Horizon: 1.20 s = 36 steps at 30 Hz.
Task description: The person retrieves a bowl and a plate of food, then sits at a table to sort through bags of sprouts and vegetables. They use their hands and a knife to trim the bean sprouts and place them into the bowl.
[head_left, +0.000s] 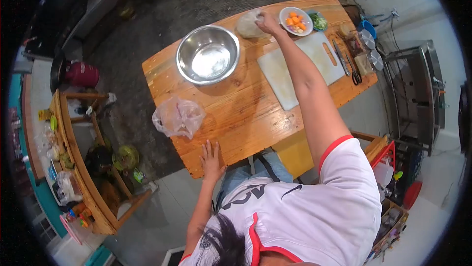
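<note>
My right hand (pixel 269 24) reaches to the far side of the wooden table (pixel 236 113), its fingers closed on the top of a cloudy plastic bag (pixel 250 25); what the bag holds cannot be made out. My left hand (pixel 211 160) lies open on the near left edge of the table, fingers spread. Just beyond it sits a crumpled clear plastic bag (pixel 178 117). A shiny metal bowl (pixel 208 55) stands left of the held bag, with nothing seen inside. Beneath my right forearm lies a white cutting board (pixel 275 76).
Right of my right hand is a white bowl (pixel 282 19) of orange chunks, beside chopped greens (pixel 319 21). A knife (pixel 340 57) and black-handled scissors (pixel 356 76) lie right of the board. A wooden rack (pixel 73 162) stands at left, a metal stand (pixel 418 94) at right.
</note>
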Motion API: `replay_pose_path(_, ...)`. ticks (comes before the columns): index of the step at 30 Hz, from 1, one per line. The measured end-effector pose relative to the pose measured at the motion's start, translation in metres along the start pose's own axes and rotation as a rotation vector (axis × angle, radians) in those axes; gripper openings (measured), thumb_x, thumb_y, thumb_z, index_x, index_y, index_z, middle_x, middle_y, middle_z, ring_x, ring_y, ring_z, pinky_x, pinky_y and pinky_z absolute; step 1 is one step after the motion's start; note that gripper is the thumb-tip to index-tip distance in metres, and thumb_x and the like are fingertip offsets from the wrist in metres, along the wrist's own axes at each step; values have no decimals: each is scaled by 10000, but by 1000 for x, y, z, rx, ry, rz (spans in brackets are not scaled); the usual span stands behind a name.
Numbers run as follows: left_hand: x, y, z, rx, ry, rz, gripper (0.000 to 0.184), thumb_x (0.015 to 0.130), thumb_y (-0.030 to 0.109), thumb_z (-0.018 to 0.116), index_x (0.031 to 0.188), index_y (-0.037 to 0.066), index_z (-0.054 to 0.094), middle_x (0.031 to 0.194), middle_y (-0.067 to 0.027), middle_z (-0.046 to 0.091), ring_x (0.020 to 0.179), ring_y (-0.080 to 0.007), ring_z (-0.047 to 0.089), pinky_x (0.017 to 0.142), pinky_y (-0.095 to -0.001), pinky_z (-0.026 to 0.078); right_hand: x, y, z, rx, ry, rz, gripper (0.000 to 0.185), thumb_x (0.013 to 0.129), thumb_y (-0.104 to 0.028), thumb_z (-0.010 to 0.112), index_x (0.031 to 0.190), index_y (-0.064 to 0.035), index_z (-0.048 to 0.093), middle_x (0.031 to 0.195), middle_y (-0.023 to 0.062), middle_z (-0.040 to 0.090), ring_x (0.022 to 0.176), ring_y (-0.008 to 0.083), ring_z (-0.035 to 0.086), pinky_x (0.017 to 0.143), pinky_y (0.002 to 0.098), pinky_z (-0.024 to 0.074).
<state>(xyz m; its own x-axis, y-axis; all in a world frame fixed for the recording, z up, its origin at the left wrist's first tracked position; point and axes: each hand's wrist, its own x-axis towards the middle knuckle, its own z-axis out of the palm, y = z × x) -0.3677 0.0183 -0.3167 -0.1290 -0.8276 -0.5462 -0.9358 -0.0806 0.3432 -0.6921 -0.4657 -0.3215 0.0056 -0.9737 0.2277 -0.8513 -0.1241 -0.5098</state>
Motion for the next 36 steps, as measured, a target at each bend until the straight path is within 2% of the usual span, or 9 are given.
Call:
replay_pose_path(1,-3,0,0,-3,4,-6,1099,619,183,840,1496,175,178,1568,-137,-13,1433,-387,32,1060,-645,236,-3,-1,3,-14,-174,80,340,782,-196,638,1092,-56,626,970,208,650,886,374,638,830,432,489)
replay_pose_path(3,0,1,-2,-1,8,-1,1097,617,179,841,1495,173,182,1568,-134,-14,1433,-387,29,1063,-644,232,-11,-7,-4,102,135,121,170,785,-112,574,911,-43,667,822,157,670,804,320,652,741,401,501)
replay_pose_path(7,3,3,0,-4,8,-15,1084,621,172,838,1491,161,191,1566,-142,-15,1431,-393,29,1064,-634,242,-54,-44,-87,341,372,-102,162,785,-34,553,920,-51,640,837,72,665,632,140,576,608,279,461)
replay_pose_path(13,0,0,9,30,40,41,1041,641,180,825,1481,137,211,1558,-158,5,1422,-399,62,1055,-627,254,-192,-114,-143,547,151,-50,272,761,-32,543,1025,-60,602,949,31,625,786,97,548,681,250,450)
replay_pose_path(19,46,13,-55,-143,-275,-73,489,768,122,689,1227,37,541,1239,-208,540,1135,-370,526,958,-460,407,-279,-120,-79,816,-50,19,303,722,0,473,993,-43,603,941,115,605,869,264,598,782,370,475)
replay_pose_path(21,48,43,-84,-373,422,429,390,795,63,646,1174,28,558,1144,-202,593,1058,-386,564,883,-395,451,-313,-126,-59,814,-105,-56,341,717,4,482,1042,-48,568,997,162,536,913,329,576,796,401,468)
replay_pose_path(26,80,86,-108,-261,193,614,276,813,32,651,1083,8,599,1038,-173,627,961,-273,602,812,-375,460,-371,-166,-67,630,-128,-97,410,698,52,511,1094,-51,484,1067,224,369,932,423,504,781,432,458)
replay_pose_path(29,85,74,-89,-108,238,730,244,828,70,613,1069,35,629,860,-189,655,814,-354,637,740,-408,486,-391,-156,-51,486,-91,6,283,708,23,556,988,-15,539,969,216,485,903,424,537,757,461,459)
replay_pose_path(36,56,60,-87,-183,664,452,232,859,92,531,1058,64,647,833,-231,640,749,-350,631,677,-447,451,-406,-158,-68,391,212,148,147,704,-35,561,843,-39,607,825,164,571,851,389,572,692,459,466)
